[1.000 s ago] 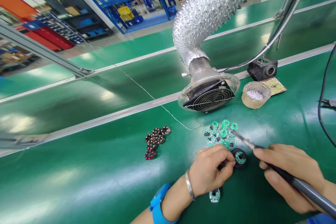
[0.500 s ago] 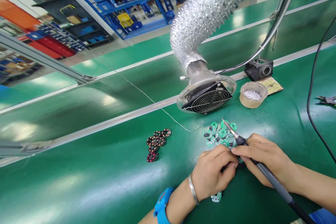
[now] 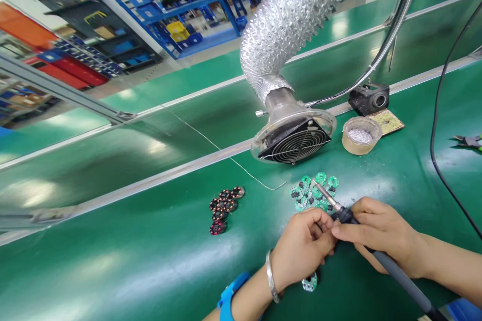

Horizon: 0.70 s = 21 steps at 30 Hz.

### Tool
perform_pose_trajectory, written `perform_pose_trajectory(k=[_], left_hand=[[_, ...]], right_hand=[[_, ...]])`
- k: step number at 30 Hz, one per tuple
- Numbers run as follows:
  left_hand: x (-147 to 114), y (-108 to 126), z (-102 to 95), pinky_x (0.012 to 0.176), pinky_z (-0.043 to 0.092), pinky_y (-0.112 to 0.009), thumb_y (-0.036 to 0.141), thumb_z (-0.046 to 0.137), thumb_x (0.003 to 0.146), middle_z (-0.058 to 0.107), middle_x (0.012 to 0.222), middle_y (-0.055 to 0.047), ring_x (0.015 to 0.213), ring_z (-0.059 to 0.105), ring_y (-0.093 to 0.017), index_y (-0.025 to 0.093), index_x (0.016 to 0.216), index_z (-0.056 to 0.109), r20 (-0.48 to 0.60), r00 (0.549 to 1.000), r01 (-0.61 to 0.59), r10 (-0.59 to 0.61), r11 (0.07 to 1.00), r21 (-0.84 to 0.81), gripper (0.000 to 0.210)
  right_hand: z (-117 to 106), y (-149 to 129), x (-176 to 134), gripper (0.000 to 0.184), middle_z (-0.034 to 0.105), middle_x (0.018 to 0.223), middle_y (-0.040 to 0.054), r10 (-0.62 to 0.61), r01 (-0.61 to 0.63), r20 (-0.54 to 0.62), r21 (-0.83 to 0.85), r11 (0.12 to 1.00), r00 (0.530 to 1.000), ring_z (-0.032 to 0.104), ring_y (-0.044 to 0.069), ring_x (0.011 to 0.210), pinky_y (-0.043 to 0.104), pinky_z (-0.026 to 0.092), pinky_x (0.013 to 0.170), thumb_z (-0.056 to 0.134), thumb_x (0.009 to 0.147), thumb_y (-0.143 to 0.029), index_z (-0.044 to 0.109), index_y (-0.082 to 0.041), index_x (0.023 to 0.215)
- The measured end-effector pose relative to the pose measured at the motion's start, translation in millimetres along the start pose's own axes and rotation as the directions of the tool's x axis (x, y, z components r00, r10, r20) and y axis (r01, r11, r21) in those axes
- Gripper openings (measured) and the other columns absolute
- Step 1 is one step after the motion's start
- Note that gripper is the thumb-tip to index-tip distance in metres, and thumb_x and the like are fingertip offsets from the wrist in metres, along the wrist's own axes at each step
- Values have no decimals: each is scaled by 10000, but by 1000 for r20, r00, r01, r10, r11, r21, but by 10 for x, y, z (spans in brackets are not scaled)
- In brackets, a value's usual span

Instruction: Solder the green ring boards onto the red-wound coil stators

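My right hand (image 3: 387,233) is closed round a soldering iron (image 3: 393,271), its metal tip pointing up and left over the loose boards. Beside it, my left hand (image 3: 303,243) is closed, thumb and fingers pinched together against the fingertips of my right hand. Whatever lies between them is mostly hidden; only a bit of something dark shows. Just beyond the hands lies a cluster of small round green circuit boards (image 3: 302,204), some with black parts on them. One more green circuit board (image 3: 309,283) rests below my left wrist.
Several copper-wound ring coils (image 3: 229,204) lie to the left. A thin solder wire (image 3: 248,169) hangs down to the bench. Above is a fume extractor (image 3: 297,140) on a foil duct. A tub of metal shavings (image 3: 360,136), an iron stand (image 3: 371,99) and pliers (image 3: 469,142) sit right.
The iron's tip has dropped slightly and shifted left. My left hand has turned a little, and the green board glimpsed under my fingers is now hidden. The view has shifted slightly.
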<state>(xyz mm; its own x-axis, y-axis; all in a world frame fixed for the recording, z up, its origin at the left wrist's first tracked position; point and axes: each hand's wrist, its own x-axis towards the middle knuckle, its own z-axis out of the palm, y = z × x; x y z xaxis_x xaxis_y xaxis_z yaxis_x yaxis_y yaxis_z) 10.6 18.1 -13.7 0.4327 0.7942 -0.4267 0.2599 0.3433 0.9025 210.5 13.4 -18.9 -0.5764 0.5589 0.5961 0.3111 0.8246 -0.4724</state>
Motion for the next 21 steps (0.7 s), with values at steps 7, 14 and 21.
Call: perform_pose_trajectory(k=[7, 14, 21], left_hand=[[-15, -19, -16, 354, 417, -124, 233, 603, 769, 556, 520, 47, 408, 510, -64, 169, 729, 513, -13, 1000, 16, -16, 1000, -25, 118], [-6, 20, -2, 344, 406, -137, 166, 557, 746, 559, 511, 41, 387, 510, -71, 160, 706, 542, -30, 999, 25, -23, 997, 66, 43], [3, 36, 11, 343, 389, -140, 161, 560, 729, 533, 502, 46, 388, 521, -77, 157, 679, 547, -57, 997, 53, -49, 995, 80, 52]], right_hand=[[5, -8, 16, 385, 565, 692, 3, -1, 1, 32, -8, 1000, 999, 443, 164, 635, 310, 419, 617, 403, 914, -55, 494, -158, 1273], [-237, -159, 93, 422, 554, 734, 32, 123, -121, -68, 36, 992, 990, 499, 167, 630, 313, 416, 572, 482, 870, -94, 511, -147, 1287], [-292, -343, 80, 197, 470, 551, 2, 305, -271, -174, 191, 943, 936, 438, 167, 443, 327, 350, 444, 468, 862, -208, 614, -214, 994]])
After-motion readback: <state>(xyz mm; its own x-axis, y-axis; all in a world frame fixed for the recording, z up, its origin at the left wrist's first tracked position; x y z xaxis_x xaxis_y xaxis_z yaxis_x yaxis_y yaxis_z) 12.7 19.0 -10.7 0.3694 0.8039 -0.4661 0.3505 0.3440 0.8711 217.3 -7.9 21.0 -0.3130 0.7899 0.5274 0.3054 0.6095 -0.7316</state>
